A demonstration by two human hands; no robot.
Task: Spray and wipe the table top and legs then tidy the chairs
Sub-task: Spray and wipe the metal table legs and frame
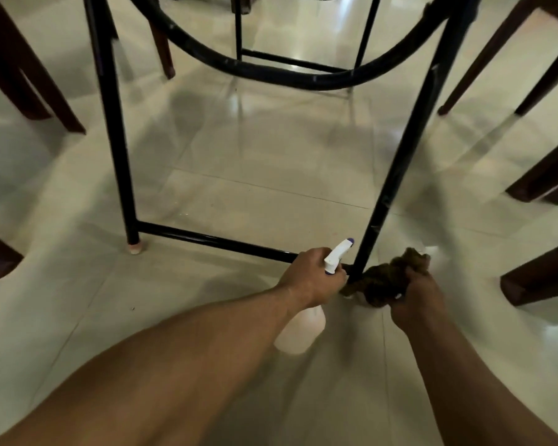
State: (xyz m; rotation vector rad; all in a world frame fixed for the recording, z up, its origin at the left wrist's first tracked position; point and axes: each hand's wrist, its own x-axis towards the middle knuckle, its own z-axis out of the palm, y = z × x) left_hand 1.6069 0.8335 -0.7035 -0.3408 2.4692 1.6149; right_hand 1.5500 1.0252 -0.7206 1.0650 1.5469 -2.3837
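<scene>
Leg-wiping step, seen from under the bench. The near black bench leg (397,175) meets the tiled floor (255,175) at its foot, where a bunched brown cloth (380,281) touches it. The right hand (414,297) grips the cloth, fingers curled tightly round it. The left hand (310,278) holds the spray bottle (300,336) by its neck, fingers wrapped, nozzle towards the leg. Probable next move: along the low crossbar (213,241) to the left leg (113,130). Chair legs (535,185) stand around.

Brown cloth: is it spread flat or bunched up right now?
Bunched up. The right hand grips the brown cloth in a crumpled wad against the foot of the black table leg.
</scene>
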